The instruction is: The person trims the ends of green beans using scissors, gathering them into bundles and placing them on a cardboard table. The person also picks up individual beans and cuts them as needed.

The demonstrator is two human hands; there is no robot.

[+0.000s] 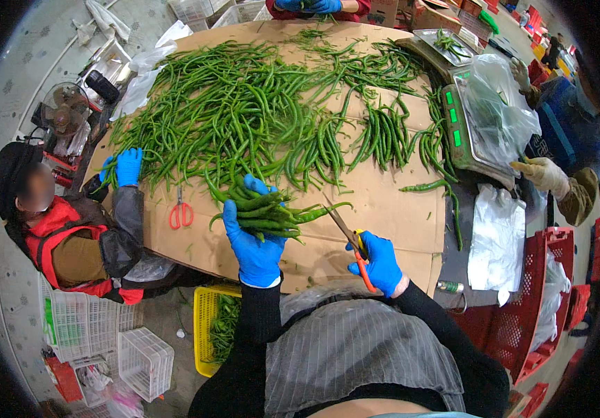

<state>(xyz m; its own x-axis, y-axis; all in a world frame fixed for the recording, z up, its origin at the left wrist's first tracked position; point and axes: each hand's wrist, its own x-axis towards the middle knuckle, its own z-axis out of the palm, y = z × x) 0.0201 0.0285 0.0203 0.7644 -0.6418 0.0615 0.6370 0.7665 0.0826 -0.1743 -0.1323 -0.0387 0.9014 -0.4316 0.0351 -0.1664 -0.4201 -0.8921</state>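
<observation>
Bunch of green chili peppers point(262, 209) up in the blue-gloved left hand point(255, 256), above the near part of the cardboard-covered tabletop point(390, 209); fingers and thumb closed round it, several pepper ends poking out to the right. Blue-gloved right hand point(379, 265) gripping scissors point(344, 228) by the orange-red handle, blades angled up and leftward, tips near those ends; from where I stand, cannot tell whether metal touches pepper. Beyond the hands, a broad heap of green chili peppers point(209, 104) spreads over the left and middle of the tabletop, with smaller piles toward the right. Left of the bunch, a second pair of scissors point(181, 214), red-handled, lies flat on the cardboard. At the left edge, a co-worker point(77, 258) in dark cap and red-and-black jacket, one blue-gloved hand point(129, 167) at the heap's edge. Across the far side, another person's blue-gloved hands point(324, 6), grip unclear. On the right, a digital scale point(452, 124) with lit green displays bears a filmy plastic bag point(502, 104); a pale-gloved hand point(545, 176) beside it. Flat white bags point(496, 240) lie nearer, red crate point(531, 306) below. Under the near edge, a yellow basket point(203, 327) holds more peppers; white crates point(145, 364) stand farther left.
</observation>
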